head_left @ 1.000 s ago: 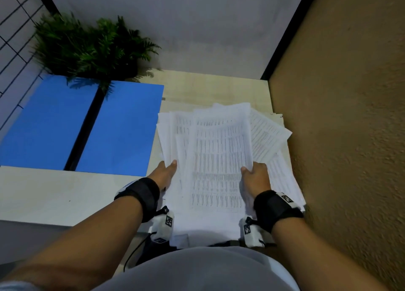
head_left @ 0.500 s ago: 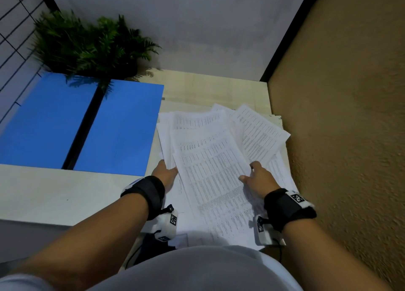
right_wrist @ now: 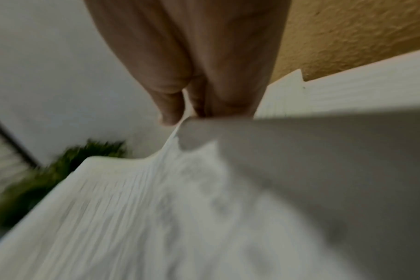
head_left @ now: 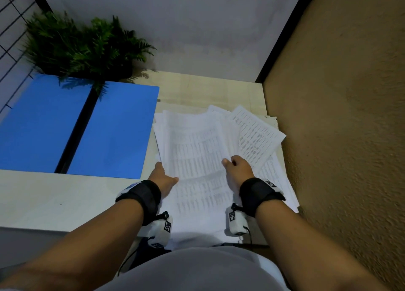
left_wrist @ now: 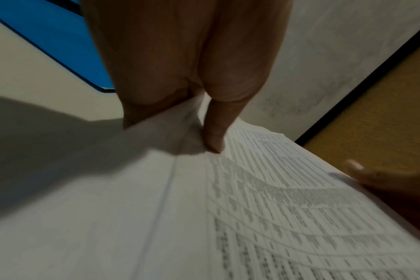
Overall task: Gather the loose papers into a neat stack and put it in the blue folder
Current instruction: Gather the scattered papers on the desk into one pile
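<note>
Loose printed papers point(head_left: 197, 159) lie fanned out on the right half of the pale table point(head_left: 54, 198). The open blue folder point(head_left: 114, 132) lies flat to their left. My left hand point(head_left: 163, 176) holds the pile's left edge; in the left wrist view its thumb point(left_wrist: 213, 132) presses on top of the sheets point(left_wrist: 276, 208) while the fingers go underneath. My right hand point(head_left: 235, 168) pinches the top sheets near their right edge, its thumb point(right_wrist: 170, 109) above the paper point(right_wrist: 156, 208) and its fingers below. Skewed sheets point(head_left: 256, 137) stick out to the right.
A green fern point(head_left: 87, 49) stands at the back left, overhanging the folder's far edge. A tan rough wall point(head_left: 339, 137) runs close along the table's right side, and a grey wall point(head_left: 197, 38) closes the back. A wire grid point(head_left: 13, 27) is at far left.
The top sheets, straight a second ago and then skewed, have slid left over the pile. My right hand moved left with them; my left hand stayed at the left edge.
</note>
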Action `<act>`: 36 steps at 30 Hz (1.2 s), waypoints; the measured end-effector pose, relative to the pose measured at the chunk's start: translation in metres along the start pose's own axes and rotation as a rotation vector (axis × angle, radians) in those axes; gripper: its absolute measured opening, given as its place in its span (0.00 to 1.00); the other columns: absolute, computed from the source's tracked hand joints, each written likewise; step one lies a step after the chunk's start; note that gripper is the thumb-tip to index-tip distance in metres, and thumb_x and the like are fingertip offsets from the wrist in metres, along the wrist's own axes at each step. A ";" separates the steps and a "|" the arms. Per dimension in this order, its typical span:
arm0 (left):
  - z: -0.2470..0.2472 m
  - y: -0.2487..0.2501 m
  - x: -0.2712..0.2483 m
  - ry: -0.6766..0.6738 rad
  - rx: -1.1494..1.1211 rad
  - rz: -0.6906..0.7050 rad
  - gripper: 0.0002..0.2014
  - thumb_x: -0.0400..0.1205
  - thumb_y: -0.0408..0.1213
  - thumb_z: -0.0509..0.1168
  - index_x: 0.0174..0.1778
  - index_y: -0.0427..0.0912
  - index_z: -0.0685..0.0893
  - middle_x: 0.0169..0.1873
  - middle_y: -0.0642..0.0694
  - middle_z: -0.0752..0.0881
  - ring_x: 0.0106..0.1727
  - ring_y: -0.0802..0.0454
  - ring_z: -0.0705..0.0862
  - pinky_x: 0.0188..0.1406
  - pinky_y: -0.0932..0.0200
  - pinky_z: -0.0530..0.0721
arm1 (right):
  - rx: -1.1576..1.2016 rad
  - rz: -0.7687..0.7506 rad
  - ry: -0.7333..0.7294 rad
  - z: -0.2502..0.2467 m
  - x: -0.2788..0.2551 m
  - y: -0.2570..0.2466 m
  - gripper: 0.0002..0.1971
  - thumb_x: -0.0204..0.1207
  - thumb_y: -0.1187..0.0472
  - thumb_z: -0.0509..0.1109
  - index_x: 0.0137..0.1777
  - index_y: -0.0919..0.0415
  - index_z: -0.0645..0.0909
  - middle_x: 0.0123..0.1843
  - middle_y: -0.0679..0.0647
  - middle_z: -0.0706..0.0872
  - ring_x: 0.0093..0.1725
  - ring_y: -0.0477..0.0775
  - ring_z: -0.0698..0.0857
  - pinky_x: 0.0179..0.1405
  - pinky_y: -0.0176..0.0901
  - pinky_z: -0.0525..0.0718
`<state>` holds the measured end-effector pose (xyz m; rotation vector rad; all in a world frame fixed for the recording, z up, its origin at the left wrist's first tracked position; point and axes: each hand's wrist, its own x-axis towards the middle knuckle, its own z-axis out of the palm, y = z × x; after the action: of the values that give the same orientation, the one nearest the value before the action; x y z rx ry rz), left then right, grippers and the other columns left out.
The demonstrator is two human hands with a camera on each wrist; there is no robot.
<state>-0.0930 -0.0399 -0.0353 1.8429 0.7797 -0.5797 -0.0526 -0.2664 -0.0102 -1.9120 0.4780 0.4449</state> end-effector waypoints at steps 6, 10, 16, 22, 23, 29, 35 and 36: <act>-0.005 -0.001 0.008 0.030 -0.005 0.038 0.27 0.80 0.26 0.67 0.75 0.38 0.68 0.69 0.37 0.79 0.69 0.38 0.80 0.63 0.51 0.78 | -0.139 0.169 0.413 -0.081 0.044 0.008 0.20 0.78 0.55 0.71 0.65 0.67 0.78 0.65 0.65 0.83 0.63 0.67 0.83 0.62 0.52 0.81; -0.007 -0.003 0.009 0.006 -0.031 0.023 0.27 0.80 0.24 0.66 0.74 0.41 0.69 0.69 0.39 0.80 0.69 0.38 0.79 0.67 0.48 0.78 | -0.287 0.243 0.373 -0.107 0.054 0.035 0.37 0.72 0.45 0.74 0.75 0.67 0.72 0.74 0.66 0.78 0.71 0.70 0.78 0.70 0.61 0.78; -0.008 -0.004 0.010 -0.018 -0.074 -0.008 0.29 0.78 0.21 0.67 0.74 0.45 0.70 0.68 0.41 0.81 0.69 0.39 0.79 0.72 0.41 0.78 | 0.192 0.162 0.285 -0.087 0.051 0.049 0.14 0.69 0.51 0.79 0.48 0.58 0.85 0.51 0.56 0.91 0.52 0.63 0.89 0.60 0.59 0.86; -0.006 -0.003 0.010 -0.012 -0.046 -0.016 0.28 0.77 0.21 0.66 0.72 0.43 0.70 0.66 0.39 0.82 0.66 0.38 0.80 0.69 0.42 0.80 | 0.000 0.021 0.372 -0.098 0.040 0.019 0.07 0.74 0.59 0.71 0.43 0.63 0.84 0.40 0.60 0.88 0.45 0.68 0.89 0.47 0.58 0.88; -0.006 -0.004 0.010 -0.008 -0.040 -0.017 0.28 0.77 0.21 0.66 0.72 0.43 0.70 0.66 0.40 0.82 0.66 0.38 0.80 0.67 0.44 0.81 | -0.088 -0.026 0.389 -0.101 0.033 0.007 0.06 0.76 0.60 0.69 0.45 0.63 0.83 0.40 0.61 0.87 0.44 0.67 0.87 0.46 0.56 0.86; -0.007 -0.002 0.009 -0.021 -0.015 -0.016 0.28 0.79 0.22 0.67 0.74 0.41 0.68 0.68 0.39 0.81 0.68 0.38 0.80 0.64 0.50 0.79 | -0.336 -0.288 0.593 -0.130 -0.007 -0.055 0.09 0.81 0.61 0.65 0.52 0.67 0.83 0.40 0.61 0.81 0.40 0.61 0.81 0.40 0.45 0.74; -0.011 0.006 0.000 -0.059 0.006 -0.016 0.31 0.79 0.21 0.67 0.77 0.41 0.65 0.68 0.43 0.79 0.72 0.39 0.77 0.65 0.53 0.76 | -0.010 -0.582 0.737 -0.144 -0.031 -0.109 0.12 0.79 0.62 0.67 0.59 0.65 0.83 0.47 0.53 0.85 0.48 0.50 0.84 0.46 0.38 0.79; -0.012 0.006 0.000 -0.077 0.005 -0.019 0.31 0.80 0.21 0.67 0.77 0.41 0.65 0.67 0.44 0.79 0.73 0.39 0.76 0.65 0.53 0.75 | 0.066 -0.609 0.730 -0.143 -0.034 -0.114 0.12 0.78 0.62 0.67 0.60 0.63 0.83 0.48 0.51 0.86 0.49 0.46 0.85 0.49 0.36 0.81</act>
<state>-0.0884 -0.0308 -0.0270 1.8087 0.7461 -0.6611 -0.0097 -0.3546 0.1484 -1.9980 0.3309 -0.6778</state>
